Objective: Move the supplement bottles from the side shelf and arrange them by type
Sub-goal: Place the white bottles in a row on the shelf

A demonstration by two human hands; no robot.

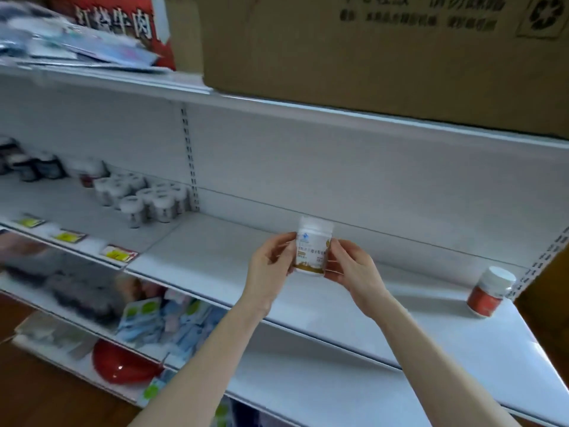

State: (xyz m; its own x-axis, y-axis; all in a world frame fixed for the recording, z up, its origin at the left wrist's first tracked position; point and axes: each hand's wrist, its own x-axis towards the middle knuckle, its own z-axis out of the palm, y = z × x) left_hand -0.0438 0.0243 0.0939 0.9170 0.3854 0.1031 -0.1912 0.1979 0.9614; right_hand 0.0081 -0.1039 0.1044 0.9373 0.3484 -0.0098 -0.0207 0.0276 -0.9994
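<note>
Both hands hold one white bottle (312, 249) upright above the white shelf (215, 251): white cap, pale label, gold band near its base. The left hand (272, 266) and right hand (349, 266) each have a curled grip pinching its sides.

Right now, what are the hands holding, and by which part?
One white bottle, upright, held at its labelled middle: the left hand grips its left side, the right hand its right side.
</note>
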